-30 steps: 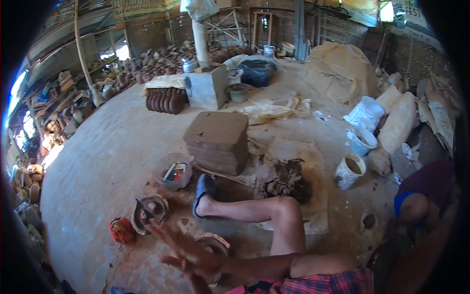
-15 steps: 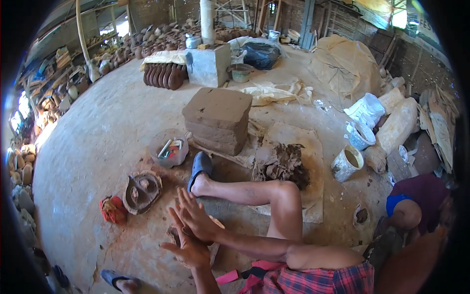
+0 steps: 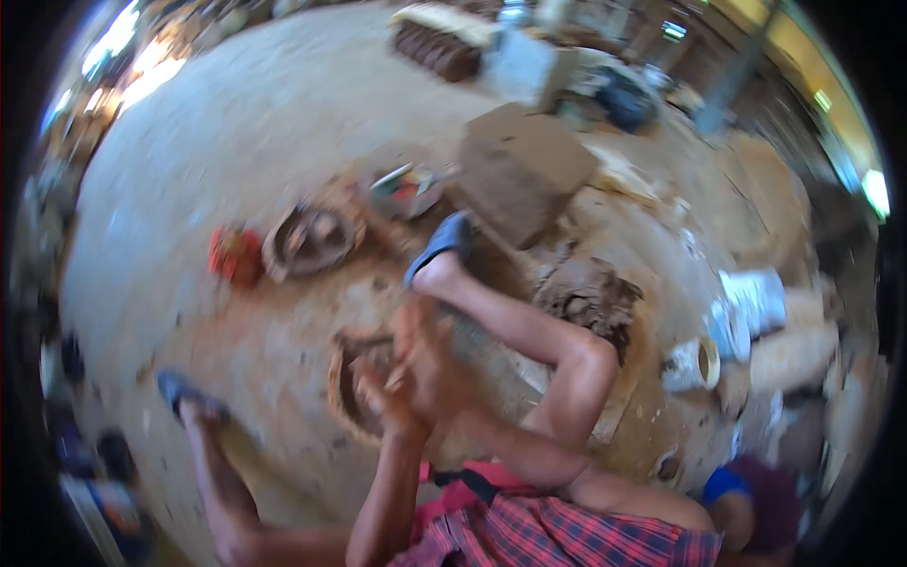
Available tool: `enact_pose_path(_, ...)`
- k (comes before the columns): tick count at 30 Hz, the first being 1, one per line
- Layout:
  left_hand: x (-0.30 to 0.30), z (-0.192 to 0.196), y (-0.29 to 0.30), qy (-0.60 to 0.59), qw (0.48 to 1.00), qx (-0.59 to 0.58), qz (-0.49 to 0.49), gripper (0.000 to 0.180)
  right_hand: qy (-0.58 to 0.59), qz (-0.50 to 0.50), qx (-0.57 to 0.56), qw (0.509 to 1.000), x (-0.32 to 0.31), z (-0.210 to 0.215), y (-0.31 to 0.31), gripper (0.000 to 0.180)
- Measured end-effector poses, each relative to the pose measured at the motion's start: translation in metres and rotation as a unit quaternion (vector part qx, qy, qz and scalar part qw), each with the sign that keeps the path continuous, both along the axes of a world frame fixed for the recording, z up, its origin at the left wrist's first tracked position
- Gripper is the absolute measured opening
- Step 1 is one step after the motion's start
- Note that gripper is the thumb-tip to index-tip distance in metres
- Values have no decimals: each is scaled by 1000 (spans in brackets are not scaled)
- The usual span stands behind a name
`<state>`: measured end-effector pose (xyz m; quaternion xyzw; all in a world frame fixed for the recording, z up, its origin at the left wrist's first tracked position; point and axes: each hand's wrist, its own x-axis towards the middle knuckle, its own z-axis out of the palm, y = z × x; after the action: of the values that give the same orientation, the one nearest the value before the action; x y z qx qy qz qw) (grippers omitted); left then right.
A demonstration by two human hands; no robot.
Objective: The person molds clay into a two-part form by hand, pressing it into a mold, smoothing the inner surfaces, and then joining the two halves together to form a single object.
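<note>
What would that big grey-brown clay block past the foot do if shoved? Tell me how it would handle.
The clay block is probably heavy for its size: it is thick, solid-looking and wider than the sandalled foot beside it. It sits flat and squat on the floor, so it would likely drag, not tip or roll. If still damp, its corners may dent; the blur hides that.

The hands [image 3: 416,373] meet above a round dish [image 3: 351,383], clay block [image 3: 524,170] beyond the foot.
</note>
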<state>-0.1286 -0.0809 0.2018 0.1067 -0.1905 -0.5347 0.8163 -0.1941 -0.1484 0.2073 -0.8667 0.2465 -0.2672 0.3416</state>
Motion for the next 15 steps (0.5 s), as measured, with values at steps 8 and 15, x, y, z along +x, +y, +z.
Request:
enact_pose_path(8,-47,-29,-11,-12,997,74,36,86,-25,-44,131,990,-28,2,14,97)
enact_pose_path(15,-36,-17,-15,14,993,18,112,73,-14,-171,104,980,-8,-11,34,96)
